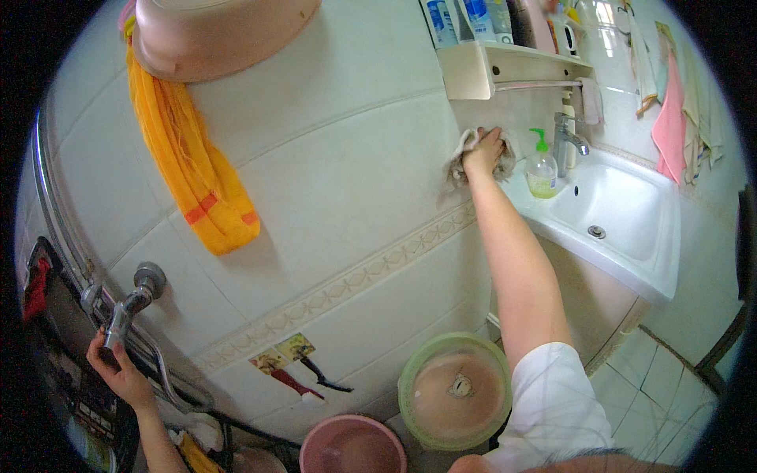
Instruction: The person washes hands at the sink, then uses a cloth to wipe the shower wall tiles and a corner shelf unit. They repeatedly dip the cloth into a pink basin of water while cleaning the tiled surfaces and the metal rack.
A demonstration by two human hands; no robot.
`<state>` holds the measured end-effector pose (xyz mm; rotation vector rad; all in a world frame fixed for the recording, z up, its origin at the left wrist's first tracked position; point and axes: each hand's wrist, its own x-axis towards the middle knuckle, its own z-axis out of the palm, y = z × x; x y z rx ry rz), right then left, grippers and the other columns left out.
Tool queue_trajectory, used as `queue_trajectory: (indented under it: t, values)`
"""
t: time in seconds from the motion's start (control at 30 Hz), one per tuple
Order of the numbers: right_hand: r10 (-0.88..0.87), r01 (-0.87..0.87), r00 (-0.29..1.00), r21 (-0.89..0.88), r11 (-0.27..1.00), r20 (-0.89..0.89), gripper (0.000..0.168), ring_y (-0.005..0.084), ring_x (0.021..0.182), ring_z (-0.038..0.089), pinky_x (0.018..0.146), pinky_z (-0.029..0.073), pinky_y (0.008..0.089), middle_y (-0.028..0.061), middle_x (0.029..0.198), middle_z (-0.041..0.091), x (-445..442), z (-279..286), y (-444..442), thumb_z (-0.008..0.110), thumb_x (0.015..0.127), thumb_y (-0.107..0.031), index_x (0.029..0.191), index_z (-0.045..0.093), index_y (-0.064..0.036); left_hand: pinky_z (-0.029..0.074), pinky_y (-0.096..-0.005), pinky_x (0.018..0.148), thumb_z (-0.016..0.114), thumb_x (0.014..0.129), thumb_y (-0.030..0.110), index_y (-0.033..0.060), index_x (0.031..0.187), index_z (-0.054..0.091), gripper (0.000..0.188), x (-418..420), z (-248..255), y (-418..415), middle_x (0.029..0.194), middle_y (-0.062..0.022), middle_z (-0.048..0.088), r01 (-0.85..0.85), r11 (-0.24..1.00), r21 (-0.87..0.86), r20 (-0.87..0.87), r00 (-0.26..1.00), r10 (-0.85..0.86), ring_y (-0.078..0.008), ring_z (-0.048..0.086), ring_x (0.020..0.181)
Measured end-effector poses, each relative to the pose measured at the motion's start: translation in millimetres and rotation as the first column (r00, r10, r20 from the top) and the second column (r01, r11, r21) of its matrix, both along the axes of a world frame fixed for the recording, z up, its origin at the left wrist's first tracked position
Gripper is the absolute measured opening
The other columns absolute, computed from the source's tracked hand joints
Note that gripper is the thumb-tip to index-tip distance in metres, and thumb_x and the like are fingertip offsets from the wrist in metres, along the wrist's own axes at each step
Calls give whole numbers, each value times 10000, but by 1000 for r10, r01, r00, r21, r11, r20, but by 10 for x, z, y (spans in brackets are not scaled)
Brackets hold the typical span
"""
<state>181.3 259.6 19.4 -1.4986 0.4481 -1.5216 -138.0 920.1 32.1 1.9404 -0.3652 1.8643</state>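
My right hand (488,155) presses a bunched, greyish-white cloth (505,168) flat to the tiled wall (349,159), just left of the washbasin (621,207). Part of the cloth is hidden under the palm. On the far left, the thumb and fingers of my left hand (125,378) are around the lower end of a chrome wall tap (123,316). A soap pump bottle (541,174) with a green top stands on the basin's rim, to the right of the cloth. Behind it rises the chrome basin tap (565,142).
Above my right hand juts a white shelf (467,74) with several bottles. A pink basin (225,41) and an orange towel (189,159) hang on the wall. Two brushes (295,384) hang lower down. Below are a green-rimmed basin (408,384) and a pink tub (307,455).
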Motion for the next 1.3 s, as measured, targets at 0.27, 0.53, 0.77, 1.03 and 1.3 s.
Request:
queue_trajectory:
  t: [0.27,0.53,0.77,1.03,1.3]
  values:
    - [93,-135,990,-533,835,-105,692,450,1226,353,1059,240,498,309,1311,384,-671,-1298,1412,503,872,-244,1420,196,47,323,-375,1043,480,983,181,61,1230,435,279,-86,-50,127,1254,-107,458,67,991,-113,-23,997,-70,-228,420,1212]
    - [-24,4,987,-123,992,-161,577,443,1229,357,1052,263,498,266,1328,402,181,202,-376,432,940,-291,1418,259,-19,296,-377,1063,466,990,204,62,1247,423,297,-6,-31,123,1275,-118,453,-11,998,-67,-23,1000,10,-240,402,1247]
    - [-70,96,995,-470,877,74,600,404,1189,394,1042,246,510,244,1208,464,-210,-90,941,473,868,-202,1385,290,44,326,-360,1029,464,992,185,44,1233,426,282,-167,18,165,1278,-124,457,-147,989,-12,-9,989,147,-225,424,1199]
    - [-94,149,985,-440,886,145,577,420,1142,432,1007,303,498,261,1189,482,110,378,1,514,811,-216,1312,370,30,335,-363,1028,448,999,215,34,1246,427,306,2,-29,176,1288,-133,454,-146,987,-59,-61,988,143,-233,420,1205]
    - [-123,258,940,-425,868,318,563,411,1145,436,1011,311,498,232,1231,480,314,219,54,541,789,-232,1280,397,2,327,-359,1027,437,1002,213,38,1243,423,298,-157,14,324,1276,-136,445,-193,981,17,-68,979,193,-232,412,1201]
